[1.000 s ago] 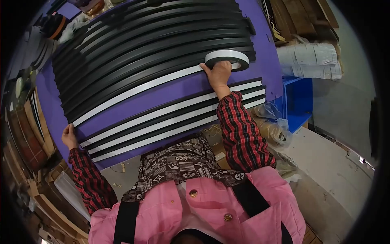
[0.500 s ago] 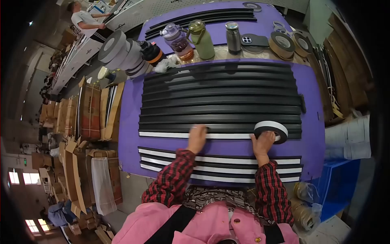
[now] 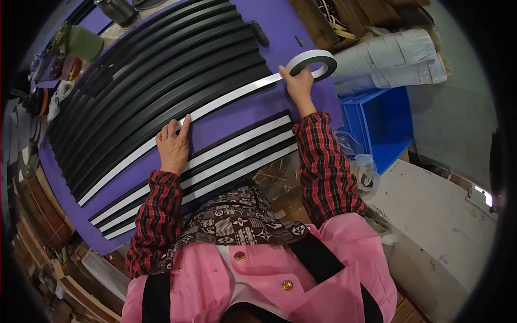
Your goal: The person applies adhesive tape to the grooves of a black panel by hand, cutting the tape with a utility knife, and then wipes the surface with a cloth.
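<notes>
My right hand (image 3: 299,86) grips a roll of white-faced double-sided tape (image 3: 330,64) beyond the right end of the black strips. From the roll a white band of tape (image 3: 231,98) runs along the front black strip of a wide row (image 3: 156,81). My left hand (image 3: 173,145), a ring on one finger, is closed over this front strip near its middle, thumb and fingertips pressed at the tape. The exact contact under the fingers is hidden. Nearer to me lie several separate black strips (image 3: 215,156) with white bands along them.
A purple table (image 3: 215,129) bears the strips. Bottles, including a green one (image 3: 85,43) and a dark metal one (image 3: 116,12), stand at the far left. Right of the table are a blue bin (image 3: 385,126), plastic-wrapped white bundles (image 3: 385,59) and a pale surface (image 3: 425,199).
The view has turned and shifted right. My right hand has carried the tape roll rightward past the strip ends, with white tape stretched behind it. My left hand remains on the front strip.
</notes>
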Demonstrator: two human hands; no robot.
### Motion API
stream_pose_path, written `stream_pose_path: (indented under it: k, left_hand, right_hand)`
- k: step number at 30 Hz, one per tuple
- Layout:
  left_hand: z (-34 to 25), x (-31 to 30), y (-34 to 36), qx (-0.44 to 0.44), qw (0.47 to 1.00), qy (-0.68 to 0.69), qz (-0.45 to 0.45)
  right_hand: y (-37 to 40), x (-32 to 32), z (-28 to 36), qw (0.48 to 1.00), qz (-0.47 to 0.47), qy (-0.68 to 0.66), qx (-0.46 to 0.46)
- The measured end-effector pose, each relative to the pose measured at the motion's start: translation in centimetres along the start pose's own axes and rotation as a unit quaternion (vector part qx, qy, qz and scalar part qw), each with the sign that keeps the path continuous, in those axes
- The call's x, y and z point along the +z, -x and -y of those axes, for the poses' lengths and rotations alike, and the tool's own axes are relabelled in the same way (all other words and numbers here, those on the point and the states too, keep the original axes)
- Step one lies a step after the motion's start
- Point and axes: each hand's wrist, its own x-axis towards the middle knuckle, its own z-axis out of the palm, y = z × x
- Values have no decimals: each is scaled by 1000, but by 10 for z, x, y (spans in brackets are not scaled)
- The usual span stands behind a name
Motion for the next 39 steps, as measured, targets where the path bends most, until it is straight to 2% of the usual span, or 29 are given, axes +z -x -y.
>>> stream_pose_path:
  k: [1,2,4,8,10,13,15,17,18,19,20,21,22,23,25,26,28,29,31,32,34,36,38,39]
  left_hand:
    - [0,0,1,3,1000,3,5]
    - [0,-1,1,1,1000,-2,16]
    - [-1,-2,0,-2,1000,-13,29]
    - [0,-1,0,-2,999,-9,35]
    - [-1,-1,0,-2,999,-9,37]
    - [-1,-3,1,3,999,-11,32]
    - [0,-4,-1,9,999,-12,30]
    - [-1,-8,-5,13,1000,1,28]
    - [-3,-9,-7,5,1000,5,20]
    - [-5,-12,-8,-1,1000,10,17]
    - [-9,-13,-10,-9,1000,4,-4]
    - [-13,-16,-15,-6,999,17,-28]
    - [-18,-20,-21,-2,998,31,-53]
    - [-24,-21,-28,2,997,51,-62]
    - [-35,-13,-47,49,994,69,-73]
    - [-42,-9,-57,78,991,85,-72]
    - [-54,-2,-75,126,984,97,-82]
    - [-57,5,-81,133,984,99,-65]
    - [-60,17,-85,137,984,95,-65]
    - [-59,25,-83,142,984,72,-86]
    - [-60,26,-82,131,985,83,-78]
    - [-60,30,-81,131,986,68,-81]
    - [-59,34,-81,132,987,60,-74]
    - [-59,34,-80,135,986,60,-71]
  right_hand:
    - [-1,-1,-4,997,4,80,-25]
    - [2,0,-8,996,3,83,-19]
    - [4,4,-11,975,-20,198,-98]
    - [6,17,-41,953,-45,257,-153]
    - [7,19,-35,951,-27,278,-135]
    - [3,20,-28,935,-22,311,-169]
    - [-6,10,-19,890,-6,407,-204]
    - [-23,-17,16,874,163,455,-50]
    - [-37,-25,52,872,233,424,66]
    - [-45,-18,57,875,230,423,58]
    - [-49,-6,62,931,131,335,-58]
    - [-53,9,67,956,27,235,-171]
    - [-63,32,63,952,-14,197,-234]
    - [-72,54,54,952,-16,194,-237]
    - [-84,88,38,957,-7,246,-151]
    - [-92,93,29,958,-6,243,-153]
    - [-96,89,19,974,121,183,-61]
    - [-93,84,16,972,124,191,-60]
    - [-80,60,27,998,65,-2,6]
    - [-58,36,48,979,78,-158,99]
    - [-15,1,37,980,118,-129,98]
    - [27,-22,12,987,143,69,2]
    - [53,-36,12,967,157,186,-74]
    - [59,-35,15,970,163,179,-36]
